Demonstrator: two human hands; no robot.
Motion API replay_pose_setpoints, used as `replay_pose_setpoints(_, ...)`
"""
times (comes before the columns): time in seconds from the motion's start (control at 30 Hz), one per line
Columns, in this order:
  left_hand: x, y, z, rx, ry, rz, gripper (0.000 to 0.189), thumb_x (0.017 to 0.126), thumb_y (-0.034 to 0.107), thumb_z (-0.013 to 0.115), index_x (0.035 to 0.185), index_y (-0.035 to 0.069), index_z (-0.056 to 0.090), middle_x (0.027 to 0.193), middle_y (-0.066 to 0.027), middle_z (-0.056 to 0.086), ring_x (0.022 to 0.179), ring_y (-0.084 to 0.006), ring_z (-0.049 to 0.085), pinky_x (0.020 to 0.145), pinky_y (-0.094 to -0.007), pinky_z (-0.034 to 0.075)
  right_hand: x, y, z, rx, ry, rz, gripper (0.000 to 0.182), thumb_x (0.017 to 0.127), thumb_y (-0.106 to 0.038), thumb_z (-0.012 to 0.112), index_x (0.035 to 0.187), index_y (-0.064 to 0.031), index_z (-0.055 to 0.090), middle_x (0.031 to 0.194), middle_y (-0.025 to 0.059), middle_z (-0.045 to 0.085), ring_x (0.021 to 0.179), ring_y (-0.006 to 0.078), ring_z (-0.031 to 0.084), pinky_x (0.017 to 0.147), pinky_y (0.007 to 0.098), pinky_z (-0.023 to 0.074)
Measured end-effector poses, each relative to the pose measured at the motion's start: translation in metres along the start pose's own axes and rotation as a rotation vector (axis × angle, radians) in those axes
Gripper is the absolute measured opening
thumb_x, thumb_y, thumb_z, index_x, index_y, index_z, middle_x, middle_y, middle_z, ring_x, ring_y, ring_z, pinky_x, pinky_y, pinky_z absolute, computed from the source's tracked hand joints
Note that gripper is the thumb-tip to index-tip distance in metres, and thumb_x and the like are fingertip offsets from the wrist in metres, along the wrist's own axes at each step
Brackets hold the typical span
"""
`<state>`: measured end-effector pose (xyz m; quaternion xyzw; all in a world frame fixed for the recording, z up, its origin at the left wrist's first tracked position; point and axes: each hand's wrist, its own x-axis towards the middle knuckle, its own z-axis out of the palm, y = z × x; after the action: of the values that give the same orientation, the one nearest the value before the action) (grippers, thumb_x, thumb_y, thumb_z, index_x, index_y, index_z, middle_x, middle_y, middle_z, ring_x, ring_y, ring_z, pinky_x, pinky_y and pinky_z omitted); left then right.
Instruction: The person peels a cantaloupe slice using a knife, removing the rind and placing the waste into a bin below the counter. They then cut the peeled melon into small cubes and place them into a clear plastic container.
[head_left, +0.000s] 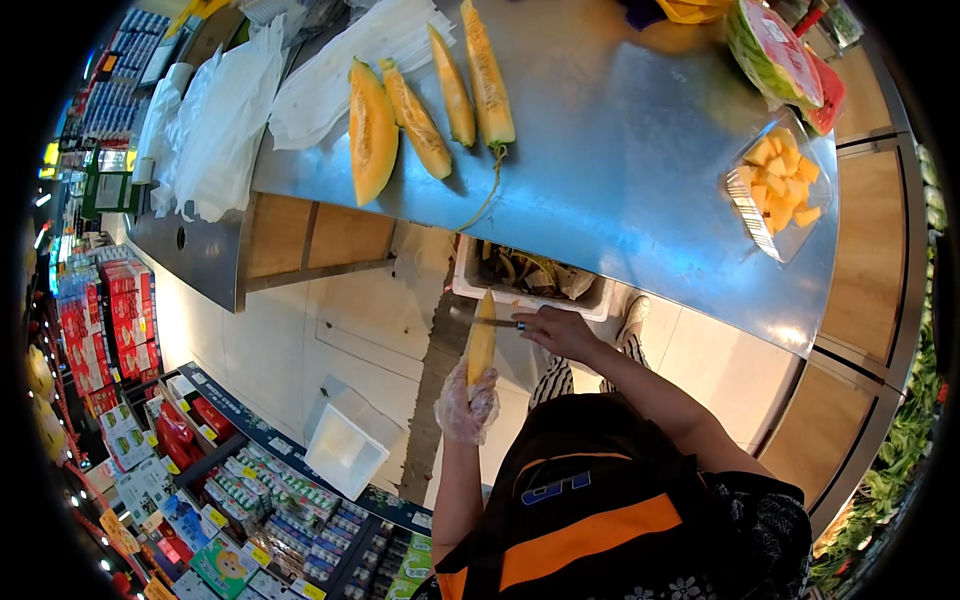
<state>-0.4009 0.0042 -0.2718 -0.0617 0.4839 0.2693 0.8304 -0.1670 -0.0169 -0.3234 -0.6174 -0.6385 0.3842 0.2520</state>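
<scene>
My left hand (466, 405), in a clear plastic glove, grips the lower end of a narrow yellow melon wedge (482, 349), which points upward, away from my body. Bare of any glove, my right hand (559, 331) holds a knife or peeler (504, 323) by its handle. Its blade lies across the upper part of the wedge; the exact blade shape is blurred. Beneath and beyond my hands is a white scrap bin (464, 279) holding peels and trimmings (540, 276). Several melon wedges with seeds, among them a wide one (373, 139), rest on the steel table (600, 150).
A clear plastic tray (750, 217) of melon cubes (780, 180) sits on the table's right, near cut watermelon (776, 56). White plastic bags (229, 127) lie at left. A white box (352, 442) stands on the floor beside packed shelves (277, 517). The table edge is close in front.
</scene>
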Motion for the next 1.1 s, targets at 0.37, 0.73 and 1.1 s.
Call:
replay_pose_setpoints(0.37,0.0,0.011,-0.023,-0.043,-0.047,-0.185,0.033,0.095,0.037,0.04,0.091,0.005,0.047,0.056,-0.0044,0.044,0.03,-0.0082,0.029,0.025,-0.02,0.025,0.016,0.094,0.013,-0.257,0.109,0.352,0.032,0.086,-0.033,0.054,0.113,-0.0154,0.058,0.082,0.0122,0.063,0.078,0.0274,0.061,0.068,0.0397,0.0491)
replay_pose_setpoints(0.73,0.046,-0.018,-0.092,0.801,0.252,0.458,0.042,0.083,0.031,0.054,0.112,0.002,0.043,0.101,-0.0175,0.054,0.085,-0.0278,0.054,0.065,-0.0342,0.05,0.02,0.002,-0.006,0.119,0.018,0.099,0.036,0.087,-0.033,0.056,0.117,-0.0135,0.056,0.093,0.0109,0.062,0.085,0.0252,0.06,0.074,0.0364,0.0472)
replay_pose_setpoints(1.1,0.07,-0.02,-0.113,1.222,0.336,0.479,0.054,0.083,0.026,0.051,0.129,0.003,0.035,0.13,-0.0241,0.037,0.12,-0.0314,0.038,0.093,-0.0378,0.042,0.024,0.108,0.024,-0.426,0.174,0.428,0.033,0.086,-0.032,0.053,0.11,-0.0105,0.059,0.092,0.0141,0.062,0.092,0.0306,0.058,0.078,0.041,0.0461)
